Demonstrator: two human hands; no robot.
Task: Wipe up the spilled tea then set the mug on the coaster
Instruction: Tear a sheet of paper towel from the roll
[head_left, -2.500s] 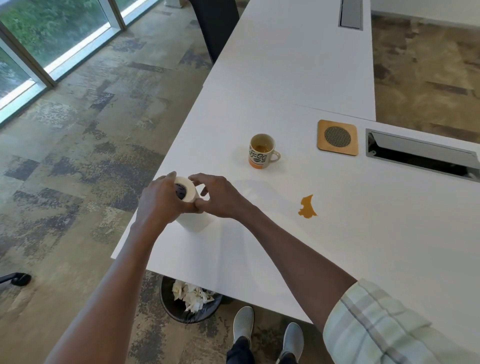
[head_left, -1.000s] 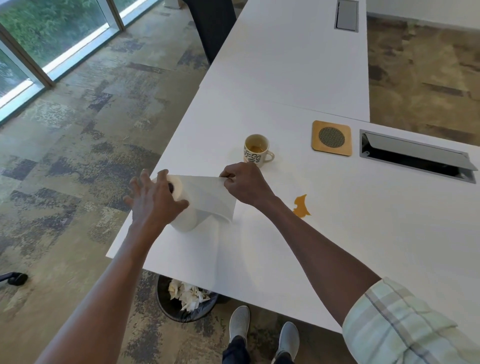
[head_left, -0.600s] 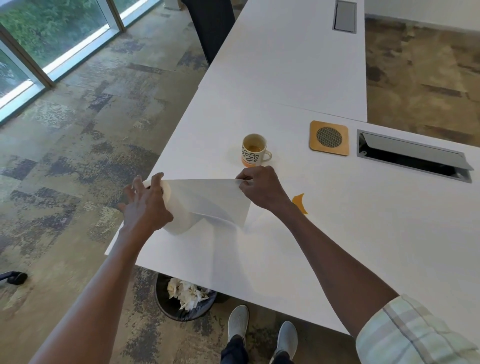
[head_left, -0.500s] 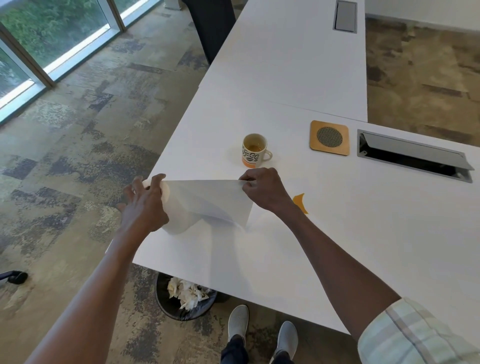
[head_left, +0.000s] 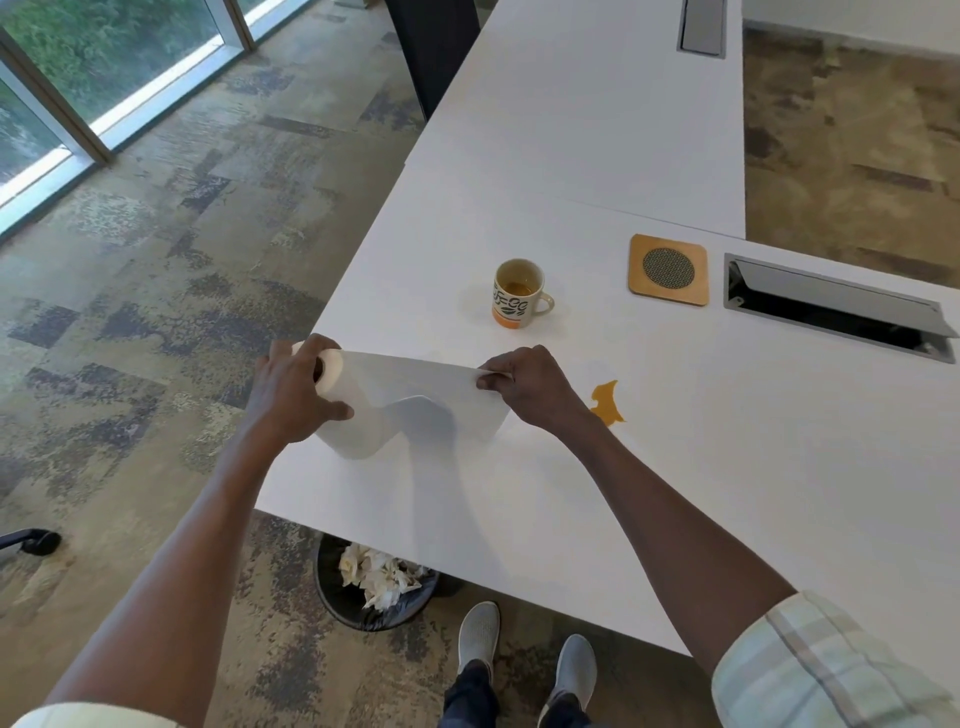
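Observation:
A white paper towel roll (head_left: 353, 431) stands near the table's left edge, and my left hand (head_left: 296, 387) grips its top. My right hand (head_left: 524, 384) pinches the far end of a sheet (head_left: 415, 379) drawn out taut to the right, still joined to the roll. Just right of that hand lies a small orange tea spill (head_left: 607, 405) on the white table (head_left: 753, 467). Beyond my hands a cream mug (head_left: 517, 293) with an orange base stands upright, a little tea inside. The square wooden coaster (head_left: 669, 269) lies to the mug's right.
An open cable hatch (head_left: 836, 309) is set into the table right of the coaster. A black bin (head_left: 374, 587) of crumpled paper stands under the near edge by my feet. A dark chair (head_left: 431, 47) stands at the far left side. Carpet lies on both sides.
My right hand has drawn a sheet off the roll, from closed against it to stretched far right. My left hand has stayed on the roll's top. Mug and spill are unmoved.

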